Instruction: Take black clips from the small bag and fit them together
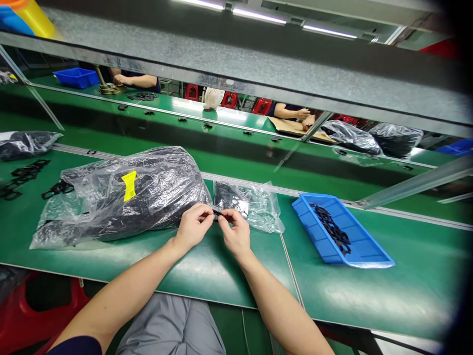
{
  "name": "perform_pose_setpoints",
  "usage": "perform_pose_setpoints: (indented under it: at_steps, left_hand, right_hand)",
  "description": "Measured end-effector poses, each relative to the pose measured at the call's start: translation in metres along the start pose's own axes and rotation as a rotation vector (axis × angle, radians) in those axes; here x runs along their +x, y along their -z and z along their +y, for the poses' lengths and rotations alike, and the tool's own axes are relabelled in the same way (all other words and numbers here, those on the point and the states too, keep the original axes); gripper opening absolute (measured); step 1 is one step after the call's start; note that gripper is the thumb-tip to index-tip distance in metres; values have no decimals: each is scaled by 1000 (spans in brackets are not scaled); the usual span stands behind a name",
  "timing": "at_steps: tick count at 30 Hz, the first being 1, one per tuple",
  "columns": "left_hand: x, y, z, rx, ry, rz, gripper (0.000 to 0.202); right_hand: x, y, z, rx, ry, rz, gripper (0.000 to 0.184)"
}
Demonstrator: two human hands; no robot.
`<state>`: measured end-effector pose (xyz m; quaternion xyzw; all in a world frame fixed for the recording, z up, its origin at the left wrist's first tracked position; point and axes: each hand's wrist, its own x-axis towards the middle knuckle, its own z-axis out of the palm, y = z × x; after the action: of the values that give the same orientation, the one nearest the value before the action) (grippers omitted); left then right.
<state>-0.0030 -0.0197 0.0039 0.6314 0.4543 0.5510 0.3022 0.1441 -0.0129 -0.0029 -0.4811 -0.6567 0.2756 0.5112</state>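
Observation:
My left hand (193,226) and my right hand (235,233) meet above the green table, pinching a small black part (217,213) between their fingertips. Most of that part is covered by the fingers, so its full shape cannot be made out. Just left of my hands lies a large clear plastic bag (166,182) full of black pieces, with a yellow label (129,186) on it. Behind my right hand is a smaller clear bag (258,204), with dark and white contents.
A blue bin (364,246) with several black parts (330,227) stands on the right. Loose black frames (25,175) lie far left. A metal shelf (236,69) spans overhead. Beyond it, a green conveyor (229,135) carries small black parts, and co-workers' hands (303,116) show.

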Motion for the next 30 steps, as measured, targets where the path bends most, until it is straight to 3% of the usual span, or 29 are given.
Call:
perform_pose_setpoints:
  at_steps: [4,10,18,21,27,30]
  left_hand:
    - [0,-1,-3,-4,98,-10,5]
    - [3,-2,-4,-334,407,-2,11]
    - [8,0,3,-536,607,16,19]
    - [8,1,1,-468,556,-7,15]
    - [6,2,-6,-216,214,-27,15]
    - [4,0,-7,-276,249,-29,24]
  right_hand:
    - [-1,0,0,-7,31,-16,9]
    - [-2,0,-1,5,68,-51,9]
    - [-4,-2,0,76,-31,-74,12]
    - [-3,-5,0,234,-162,-85,16]
    - [1,-6,-3,405,-278,-152,27]
    - [3,-6,-2,516,-378,-150,27]
